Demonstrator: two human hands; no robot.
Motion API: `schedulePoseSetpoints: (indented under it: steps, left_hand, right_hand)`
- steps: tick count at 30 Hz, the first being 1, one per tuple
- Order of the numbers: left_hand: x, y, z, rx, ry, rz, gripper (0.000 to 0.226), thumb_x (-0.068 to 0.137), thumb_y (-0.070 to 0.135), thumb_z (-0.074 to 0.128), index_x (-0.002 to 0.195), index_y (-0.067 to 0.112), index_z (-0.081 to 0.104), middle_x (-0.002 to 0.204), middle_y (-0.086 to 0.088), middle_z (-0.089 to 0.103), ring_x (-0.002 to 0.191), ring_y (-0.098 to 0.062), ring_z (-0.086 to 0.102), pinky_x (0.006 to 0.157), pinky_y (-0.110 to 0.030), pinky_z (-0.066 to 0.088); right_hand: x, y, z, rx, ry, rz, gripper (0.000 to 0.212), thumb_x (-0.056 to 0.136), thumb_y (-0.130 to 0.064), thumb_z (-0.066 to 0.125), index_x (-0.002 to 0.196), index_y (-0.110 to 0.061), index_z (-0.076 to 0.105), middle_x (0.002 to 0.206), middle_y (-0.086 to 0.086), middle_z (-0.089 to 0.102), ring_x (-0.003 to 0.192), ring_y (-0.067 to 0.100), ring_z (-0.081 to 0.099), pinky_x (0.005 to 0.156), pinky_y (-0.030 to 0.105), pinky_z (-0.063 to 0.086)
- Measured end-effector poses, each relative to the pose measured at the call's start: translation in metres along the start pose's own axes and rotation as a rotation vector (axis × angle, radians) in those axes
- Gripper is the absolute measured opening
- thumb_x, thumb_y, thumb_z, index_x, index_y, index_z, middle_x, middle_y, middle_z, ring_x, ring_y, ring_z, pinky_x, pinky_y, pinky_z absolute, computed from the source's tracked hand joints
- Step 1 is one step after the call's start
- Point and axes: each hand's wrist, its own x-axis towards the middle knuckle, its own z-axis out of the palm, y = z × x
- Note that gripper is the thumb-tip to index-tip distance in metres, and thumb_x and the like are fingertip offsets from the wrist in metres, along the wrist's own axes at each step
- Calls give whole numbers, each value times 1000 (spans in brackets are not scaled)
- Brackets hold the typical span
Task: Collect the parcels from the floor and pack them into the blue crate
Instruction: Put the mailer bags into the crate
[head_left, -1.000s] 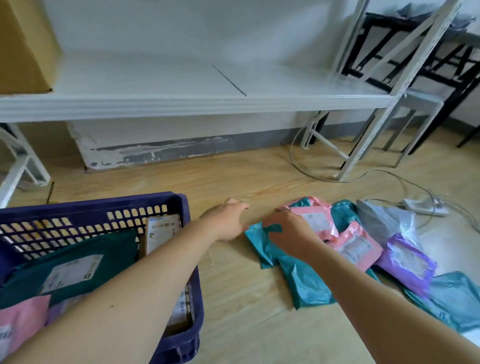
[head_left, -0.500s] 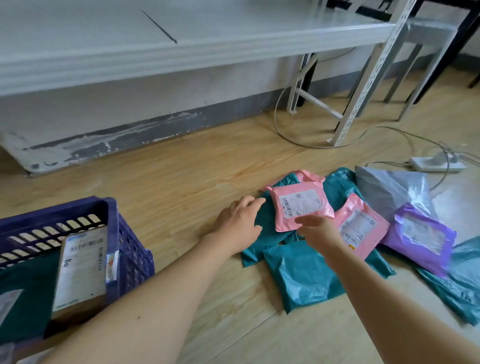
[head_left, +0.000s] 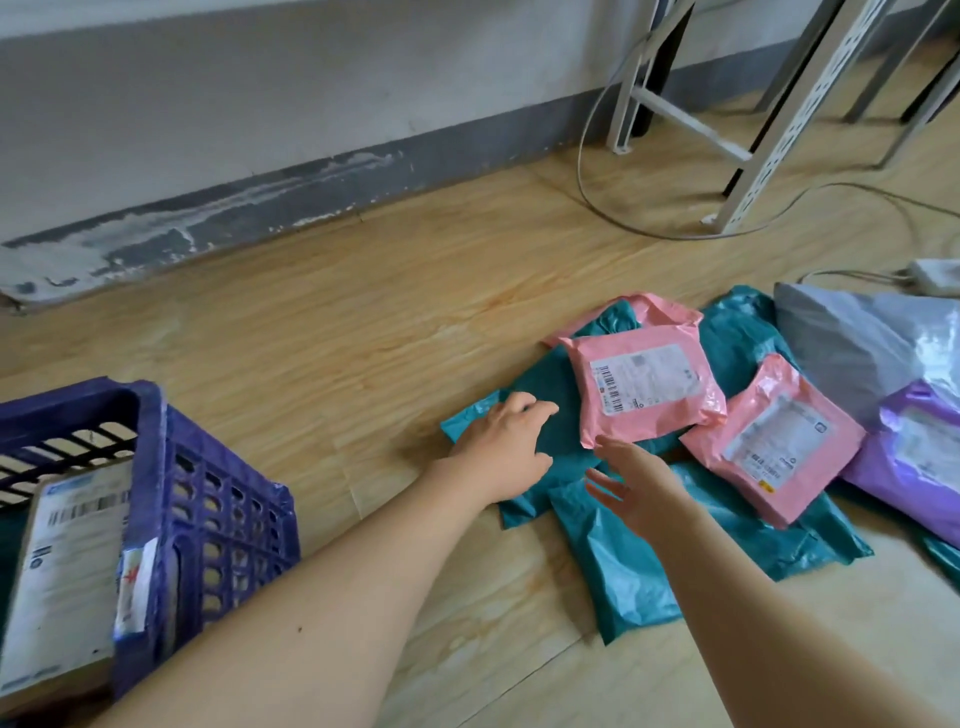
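Several soft parcels lie in a heap on the wooden floor at right. A pink parcel (head_left: 644, 387) with a white label lies on top of a teal parcel (head_left: 545, 410). My left hand (head_left: 504, 452) rests on that teal parcel's left end, fingers spread. Just below the pink parcel's near edge hovers my right hand (head_left: 636, 491), open and holding nothing. Beside them lie a second pink parcel (head_left: 774, 441), another teal parcel (head_left: 639, 566), a purple one (head_left: 919, 457) and a grey one (head_left: 852, 338). The blue crate (head_left: 208, 499) stands at lower left with a labelled box (head_left: 62, 566) inside.
A grey wall with a scuffed dark baseboard (head_left: 260, 202) runs across the back. White metal shelf legs (head_left: 748, 156) stand at upper right, with a cable (head_left: 597, 197) looping on the floor and a power strip (head_left: 935, 273) at the right edge.
The view has shifted right and down. My right hand has let go of the pink parcel, which now lies flat, and has drawn back open. My left hand stays on the teal parcel.
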Motion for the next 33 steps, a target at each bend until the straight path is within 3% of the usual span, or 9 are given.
schedulePoseSetpoints:
  steps: [4,9,14,17,19,22,26,31,33]
  left_hand:
    - [9,-16,-1,-45,4,-28,56,91,25,52,144,24,32,148,2,26,133,-21,34,108,-39,33]
    - [15,-22,1,-78,4,-41,54,91,25,52,142,24,34,148,3,26,135,-19,33,109,-37,33]
    - [17,-20,1,-80,-17,-45,53,92,24,52,142,23,34,149,2,25,134,-19,33,109,-37,33]
    - [16,-18,-1,-79,-19,-52,51,93,23,51,142,23,35,149,3,26,134,-18,34,108,-36,34]
    - [15,-16,-4,-93,-17,-53,51,93,22,52,141,22,36,149,2,26,133,-19,34,108,-36,34]
    - [11,-13,-10,-105,-7,-51,51,92,22,52,141,22,37,149,2,26,132,-19,36,108,-37,34]
    - [-5,-8,-20,-93,19,-50,51,93,22,50,142,24,34,149,5,24,132,-18,36,106,-34,35]
    - [-39,1,-41,-64,79,-33,52,93,21,51,142,24,34,150,4,24,135,-18,32,107,-33,34]
    - [-58,3,-51,-57,99,-44,53,92,23,52,142,25,35,150,5,24,135,-18,33,107,-38,36]
  right_hand:
    - [12,-1,6,203,7,76,29,90,-12,60,118,-15,52,126,12,38,95,27,60,79,34,51]
    - [17,-9,8,412,-10,107,44,89,-15,60,131,-11,50,130,11,42,93,28,61,74,32,52]
    - [20,-15,8,569,-32,89,30,90,-16,57,116,-3,52,112,10,51,85,28,62,60,26,59]
    - [18,-20,9,580,44,29,22,92,-10,55,112,-1,50,102,11,55,80,25,59,85,29,55]
    - [18,-22,8,518,120,14,16,90,-5,55,105,2,52,89,11,59,75,21,60,86,30,56]
    - [13,-24,8,363,220,-6,5,84,1,59,83,3,55,75,12,62,63,15,64,58,20,57]
    - [-1,-32,13,185,277,-85,18,79,1,67,70,-2,51,61,9,53,39,9,49,37,13,41]
    - [-44,-53,24,-222,295,-216,16,72,-4,70,64,-8,56,56,6,49,47,15,43,47,24,34]
    - [-67,-62,28,-360,266,-294,9,69,-1,69,69,-10,65,61,9,54,55,20,48,55,31,44]
